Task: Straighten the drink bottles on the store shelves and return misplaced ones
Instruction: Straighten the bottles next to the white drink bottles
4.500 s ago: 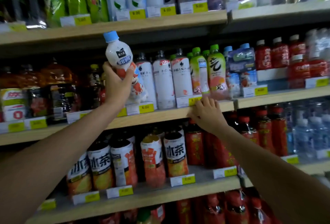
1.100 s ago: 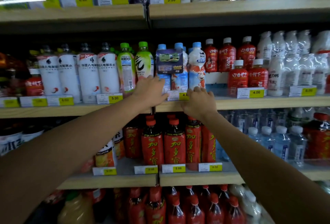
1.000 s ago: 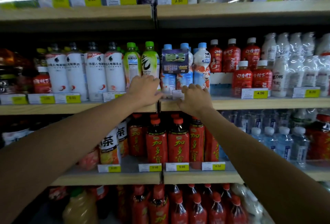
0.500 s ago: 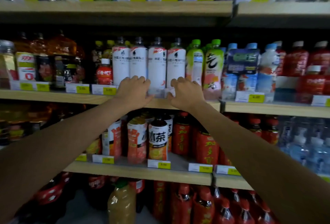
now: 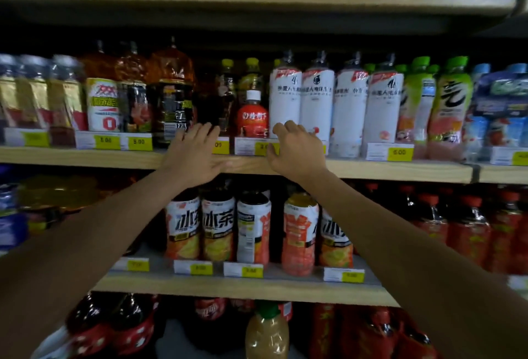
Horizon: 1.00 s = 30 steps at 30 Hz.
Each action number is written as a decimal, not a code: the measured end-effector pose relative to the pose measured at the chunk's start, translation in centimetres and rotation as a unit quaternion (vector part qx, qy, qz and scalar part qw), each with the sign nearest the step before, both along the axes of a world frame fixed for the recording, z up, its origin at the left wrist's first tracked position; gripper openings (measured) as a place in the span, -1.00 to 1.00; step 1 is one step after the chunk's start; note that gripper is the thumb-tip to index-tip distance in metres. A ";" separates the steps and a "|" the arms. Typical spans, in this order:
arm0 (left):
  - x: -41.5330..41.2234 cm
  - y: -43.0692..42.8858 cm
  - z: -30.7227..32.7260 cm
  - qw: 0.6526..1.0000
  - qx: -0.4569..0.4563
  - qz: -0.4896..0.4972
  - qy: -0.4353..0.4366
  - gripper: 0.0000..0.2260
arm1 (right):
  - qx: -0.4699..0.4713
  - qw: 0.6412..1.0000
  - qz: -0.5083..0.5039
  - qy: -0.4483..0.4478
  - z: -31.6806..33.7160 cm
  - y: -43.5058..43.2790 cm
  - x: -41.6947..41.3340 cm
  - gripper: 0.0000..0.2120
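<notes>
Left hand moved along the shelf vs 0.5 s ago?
Yes, leftward: the left hand was at the bases of the white bottles; now it sits left of the small red bottle.

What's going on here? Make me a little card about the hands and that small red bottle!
left hand: open, fingers straight, at the middle shelf edge
right hand: fingers loosely bent near the white bottles, holding nothing
small red bottle: upright, white cap, behind and between both hands, beside the white bottles
</notes>
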<state>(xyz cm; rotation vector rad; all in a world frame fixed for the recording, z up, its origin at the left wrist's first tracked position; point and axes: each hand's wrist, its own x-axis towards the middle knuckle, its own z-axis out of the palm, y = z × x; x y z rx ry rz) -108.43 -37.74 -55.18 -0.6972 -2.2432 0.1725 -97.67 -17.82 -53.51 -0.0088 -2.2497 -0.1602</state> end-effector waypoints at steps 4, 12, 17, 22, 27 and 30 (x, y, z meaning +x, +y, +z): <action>-1.9 -0.4 0.7 0.998 -0.019 -0.051 -0.036 -0.18 | -0.029 0.999 -0.035 -0.012 0.3 -1.3 -1.4 -0.63; -1.9 1.7 0.9 0.995 0.008 -0.103 -0.002 -0.17 | -0.049 0.996 -0.066 0.035 1.6 -3.2 -3.2 -0.65; -2.7 1.4 0.7 0.993 0.006 -0.119 0.014 -0.16 | -0.046 0.995 -0.075 0.047 3.3 -4.0 -5.0 -0.56; -3.4 1.3 0.5 0.992 0.012 -0.119 0.043 -0.14 | -0.046 0.995 -0.084 0.014 5.5 -4.6 -7.4 -0.41; -3.7 1.3 0.2 0.990 0.023 -0.129 0.061 -0.15 | -0.101 0.992 -0.071 -0.002 5.7 -4.5 -8.8 -0.38; -3.8 1.2 0.1 0.989 0.025 -0.132 0.067 -0.16 | -0.098 0.993 -0.070 0.007 5.5 -4.4 -9.1 -0.32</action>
